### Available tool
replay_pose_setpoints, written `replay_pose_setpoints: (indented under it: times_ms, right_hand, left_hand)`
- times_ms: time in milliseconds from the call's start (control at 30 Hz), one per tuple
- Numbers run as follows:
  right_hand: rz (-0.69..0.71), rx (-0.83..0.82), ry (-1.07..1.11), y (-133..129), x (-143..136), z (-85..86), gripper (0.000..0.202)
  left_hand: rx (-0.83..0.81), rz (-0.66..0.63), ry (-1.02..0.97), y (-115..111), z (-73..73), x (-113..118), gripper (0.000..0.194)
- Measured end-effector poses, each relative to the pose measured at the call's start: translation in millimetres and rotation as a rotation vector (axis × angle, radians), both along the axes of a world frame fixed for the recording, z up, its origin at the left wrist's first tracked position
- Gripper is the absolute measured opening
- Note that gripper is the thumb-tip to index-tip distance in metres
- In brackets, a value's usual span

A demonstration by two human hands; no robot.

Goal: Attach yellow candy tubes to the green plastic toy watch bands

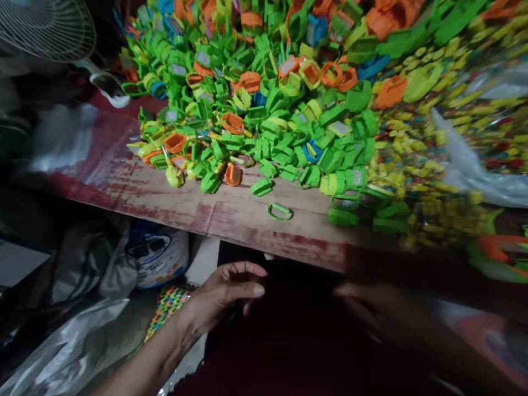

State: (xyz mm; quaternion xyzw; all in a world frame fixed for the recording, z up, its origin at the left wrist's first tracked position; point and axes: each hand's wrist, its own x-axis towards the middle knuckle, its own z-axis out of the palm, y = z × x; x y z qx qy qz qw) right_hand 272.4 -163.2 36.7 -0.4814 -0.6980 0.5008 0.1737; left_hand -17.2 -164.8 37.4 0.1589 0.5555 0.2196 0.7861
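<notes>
Stained table, plastic bands heaped on it, seemingly plenty left; 1 green loop near its front. Before it, left hand empty; right hand blurred, can't tell grip.

Surface: one. Fan: one. Printed tub: one. Left hand: one. Right hand: one. Plastic bands: many, beyond counting. Small yellow pieces: likewise.

Toy watches lie heaped on a table, with small pieces to their right and a fan and plastic bag leftward.
</notes>
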Motion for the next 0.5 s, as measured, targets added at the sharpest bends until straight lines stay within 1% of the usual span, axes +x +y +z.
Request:
replay_pose_setpoints:
  times_ms: [100, 167, 233, 267, 300, 400, 433, 500]
  right_hand:
    - [0.124, -0.057, 0.1, 15, -38, -2.4, 0.02]
    - [0.214, -0.151, 0.131, 24, -66, -10.0, 0.019]
    - [0.276, -0.272, 0.157, 26, -87, -22.1, 0.025]
    - [0.264, -0.326, 0.192, 25, -94, -28.9, 0.027]
    - [0.223, -0.36, 0.237, 24, -98, -35.4, 0.027]
    - [0.032, -0.334, 0.288, 17, -99, -49.3, 0.023]
    - [-0.005, -0.31, 0.266, 16, -98, -51.5, 0.02]
    - [-0.021, -0.282, 0.226, 15, -96, -53.3, 0.016]
  left_hand:
    - [0.003, 0.018, -0.014, 0, -0.2, -2, 0.044]
    - [0.006, 0.039, -0.037, -1, -0.2, -3, 0.042]
    - [0.019, 0.062, -0.055, -2, -2.2, -2, 0.041]
    - [0.028, 0.078, -0.057, -4, -4.3, -1, 0.04]
    - [0.037, 0.091, -0.058, -5, -6.9, -1, 0.041]
    - [0.072, 0.096, -0.052, -9, -16.2, 1, 0.049]
    - [0.091, 0.069, -0.028, -10, -18.8, 1, 0.05]
    - [0.127, -0.03, 0.064, -12, -21.6, 0, 0.048]
